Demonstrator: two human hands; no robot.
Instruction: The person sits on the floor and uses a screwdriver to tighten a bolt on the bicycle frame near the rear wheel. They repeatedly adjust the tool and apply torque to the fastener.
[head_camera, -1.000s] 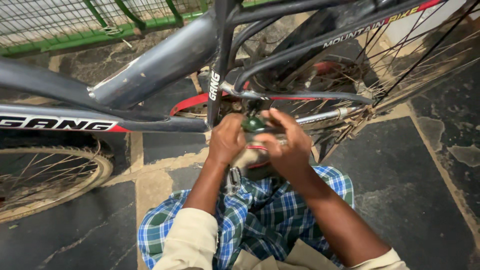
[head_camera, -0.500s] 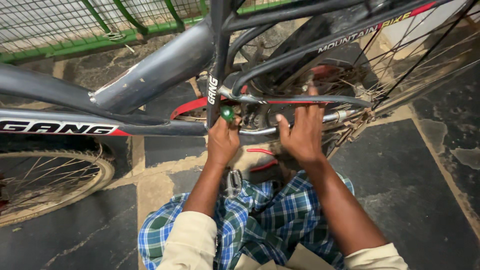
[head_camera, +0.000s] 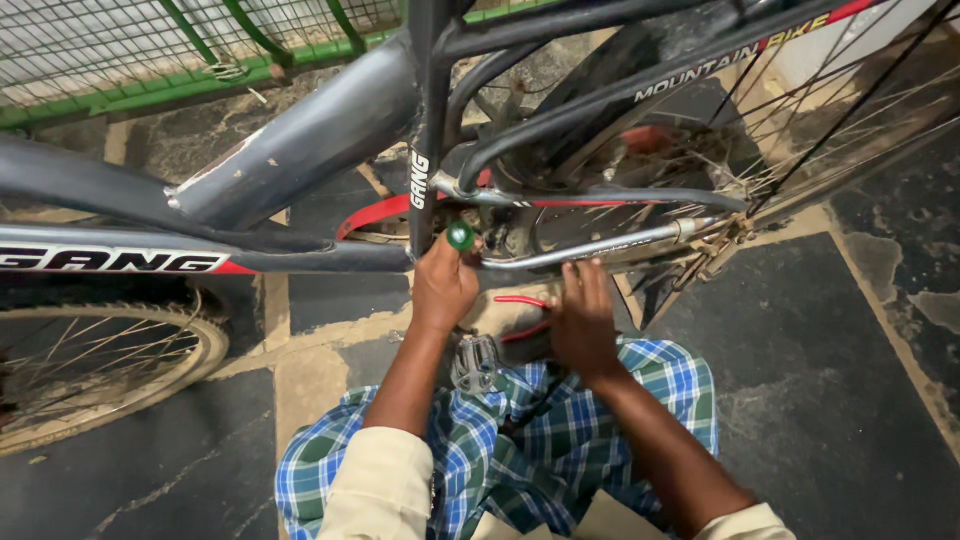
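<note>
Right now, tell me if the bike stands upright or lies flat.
Upright: the bike frame runs level above the floor, and both wheels, front and rear, stand on edge.

The left hand (head_camera: 443, 285) grips a green-handled tool (head_camera: 460, 236) held up against the grey bicycle frame (head_camera: 300, 150) near the seat tube. The right hand (head_camera: 583, 318) reaches down just beside red-handled pliers (head_camera: 520, 302), right of the pedal (head_camera: 476, 362).

place: perhaps outdoor repair spot | evidence: bicycle (head_camera: 300, 150), stone paving (head_camera: 880, 380), green mesh fence (head_camera: 150, 50)
</note>
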